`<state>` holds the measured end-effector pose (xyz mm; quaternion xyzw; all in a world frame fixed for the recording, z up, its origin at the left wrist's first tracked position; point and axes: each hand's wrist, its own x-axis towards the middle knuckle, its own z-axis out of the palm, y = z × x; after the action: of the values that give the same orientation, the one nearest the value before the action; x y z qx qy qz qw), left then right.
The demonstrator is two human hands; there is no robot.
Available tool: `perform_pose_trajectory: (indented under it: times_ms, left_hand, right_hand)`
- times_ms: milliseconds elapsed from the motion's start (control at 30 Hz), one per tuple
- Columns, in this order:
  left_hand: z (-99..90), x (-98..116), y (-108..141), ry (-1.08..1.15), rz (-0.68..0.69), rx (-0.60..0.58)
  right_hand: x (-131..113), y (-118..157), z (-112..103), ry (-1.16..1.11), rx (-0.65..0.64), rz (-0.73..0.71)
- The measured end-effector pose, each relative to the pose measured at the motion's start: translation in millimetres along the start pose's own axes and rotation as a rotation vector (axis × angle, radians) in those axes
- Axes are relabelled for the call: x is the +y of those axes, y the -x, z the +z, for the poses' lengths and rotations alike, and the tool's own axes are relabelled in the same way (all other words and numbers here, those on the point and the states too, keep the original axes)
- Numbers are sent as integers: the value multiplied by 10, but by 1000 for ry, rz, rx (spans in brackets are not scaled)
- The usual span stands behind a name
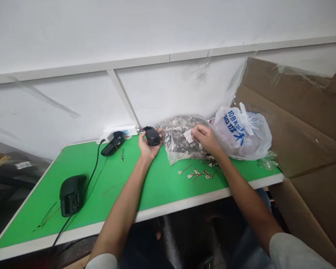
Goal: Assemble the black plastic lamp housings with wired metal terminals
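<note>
notes, bench layout. mat (162,190) lies on the bench (184,200), which stands against the wall (58,108). power strip (126,130) sits at the mat's back edge, by the wall. just before it, a handheld device (112,144) rests on the mat. a second device (72,195) lies at front left, its cable (93,172) running back toward the strip. left hand (149,145) holds a third device (152,136) just right of the strip. next right, a clear bag of small parts (182,138) lies under the right hand (205,137). a carrier bag (242,132) sits right of it. loose wired terminals (197,173) lie before the clear bag. cardboard sheets (296,123) stand right of the bench.
</note>
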<state>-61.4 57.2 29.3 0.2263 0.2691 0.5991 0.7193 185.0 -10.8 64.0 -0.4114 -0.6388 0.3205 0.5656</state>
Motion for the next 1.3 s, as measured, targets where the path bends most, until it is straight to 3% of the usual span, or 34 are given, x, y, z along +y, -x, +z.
perform_pose_trajectory:
  times_ms: [100, 267, 333, 433, 600, 833, 967, 1100, 1200, 1300]
  left_hand:
    - [-16, 68, -23, 71, -62, -18]
    - [-13, 52, -24, 63, -80, -53]
    - [-17, 54, -23, 63, -88, -75]
    - [-28, 67, -24, 94, -102, -93]
    - [-29, 69, -42, 172, -117, -69]
    - [-35, 63, -88, 196, -142, -42]
    - [-58, 96, -94, 196, -196, -86]
    - [-82, 112, -89, 172, -173, -83]
    - [-88, 107, -66, 166, -165, -77]
    - [-81, 102, -32, 149, -152, -75]
  right_hand:
    - [-36, 455, -143, 152, 258, -48]
    - [-34, 1350, -344, 416, 505, -9]
    - [-18, 1604, -435, 576, 460, -77]
    - [-23, 1807, -575, 865, 201, -203]
    - [-104, 1790, -598, 960, -43, -422]
    - [-134, 1515, -158, 945, -211, -508]
    - [-144, 1255, 121, 894, -345, -492]
    - [-137, 1030, 362, 924, -479, -334]
    - [-95, 979, 468, 947, -527, -226]
    - [-80, 979, 494, 923, -560, -245]
